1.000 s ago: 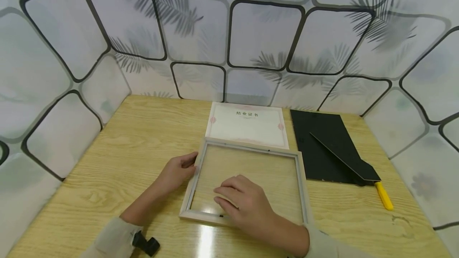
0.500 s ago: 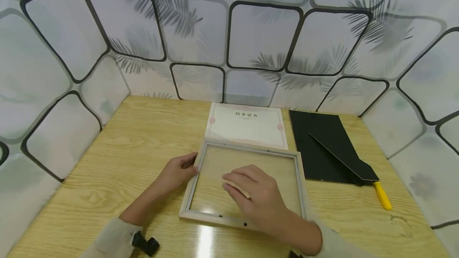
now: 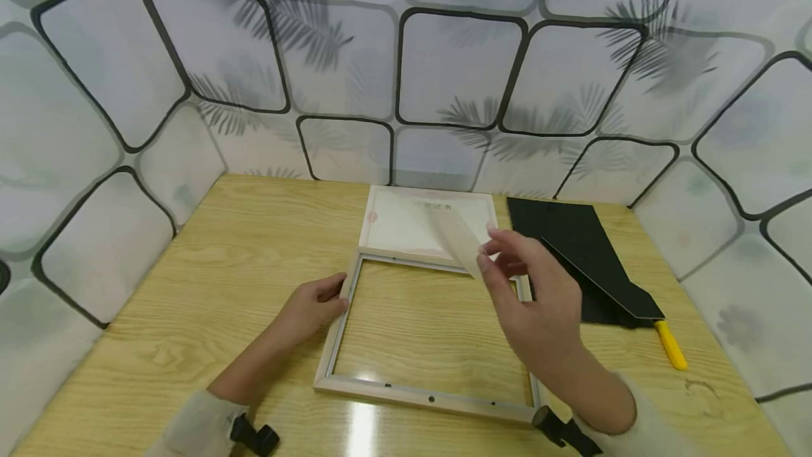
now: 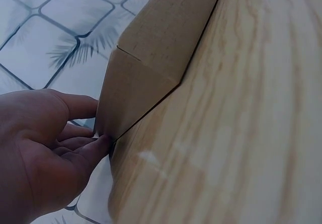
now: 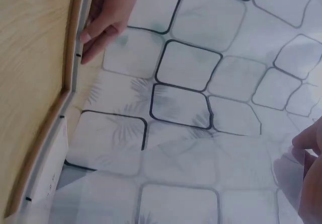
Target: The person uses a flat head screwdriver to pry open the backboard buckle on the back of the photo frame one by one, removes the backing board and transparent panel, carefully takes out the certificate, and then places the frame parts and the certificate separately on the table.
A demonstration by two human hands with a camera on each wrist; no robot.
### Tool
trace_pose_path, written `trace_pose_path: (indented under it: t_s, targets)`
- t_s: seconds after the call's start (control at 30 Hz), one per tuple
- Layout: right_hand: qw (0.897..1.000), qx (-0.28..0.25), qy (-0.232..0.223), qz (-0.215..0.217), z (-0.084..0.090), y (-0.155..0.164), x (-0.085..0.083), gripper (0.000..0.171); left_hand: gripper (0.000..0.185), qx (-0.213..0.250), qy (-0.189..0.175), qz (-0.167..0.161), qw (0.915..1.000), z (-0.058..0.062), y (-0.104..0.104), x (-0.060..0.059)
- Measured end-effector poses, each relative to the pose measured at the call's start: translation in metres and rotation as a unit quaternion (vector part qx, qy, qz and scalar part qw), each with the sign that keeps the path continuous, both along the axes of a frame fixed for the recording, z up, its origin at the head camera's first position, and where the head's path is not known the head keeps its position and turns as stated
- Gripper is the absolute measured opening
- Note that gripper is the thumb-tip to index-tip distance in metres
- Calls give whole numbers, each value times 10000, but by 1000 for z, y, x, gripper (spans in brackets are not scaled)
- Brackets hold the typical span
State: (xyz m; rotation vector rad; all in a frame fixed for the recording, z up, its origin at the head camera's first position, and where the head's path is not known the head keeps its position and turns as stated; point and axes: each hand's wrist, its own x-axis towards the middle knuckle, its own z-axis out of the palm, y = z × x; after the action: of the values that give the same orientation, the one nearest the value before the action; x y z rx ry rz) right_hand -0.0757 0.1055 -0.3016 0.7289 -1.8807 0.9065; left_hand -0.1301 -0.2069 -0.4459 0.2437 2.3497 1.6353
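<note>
Head view: film (image 3: 458, 240) now lifted off frame (image 3: 426, 396)

Dark printed letters at the top of the white certificate (image 3: 412, 221) (half hidden behind a clear film (image 3: 458, 240)), too blurry to read. No other words anywhere.
</note>
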Motion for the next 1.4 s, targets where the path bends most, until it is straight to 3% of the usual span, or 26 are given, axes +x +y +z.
trace_pose_path:
  t_s: [0.13,0.33,0.47,0.73,0.93,1.13,1.27,1.4]
  targets:
    - [9987,-456,159,-130,6,14,-7,38,63,-13,14,-57,10000,-1,-2,0]
    - [9911,-1031,698,-464,17,30,-13,19,65,35,-98,-55,9999,-3,0,-1]
    - [9890,-1066,669,-777,22,43,-12,15,65,37,-158,-113,9998,-1,0,0]
    - [9860,-1026,-435,-1239,25,82,-13,38,65,-75,-140,-212,9996,6,0,2]
    - [9719,-1102,-1430,-1510,10,108,-21,47,67,-47,-153,-265,9995,7,-1,2]
    - [9388,-1668,-2598,-1526,-9,126,-30,48,67,-14,-165,-285,9995,5,-1,1]
    - [8975,-2864,-3255,-805,-21,134,-35,52,67,-53,-173,-252,9995,3,-2,0]
    - [8546,-3770,-3567,174,-36,143,-33,60,67,-80,-208,-212,9995,2,-1,0]
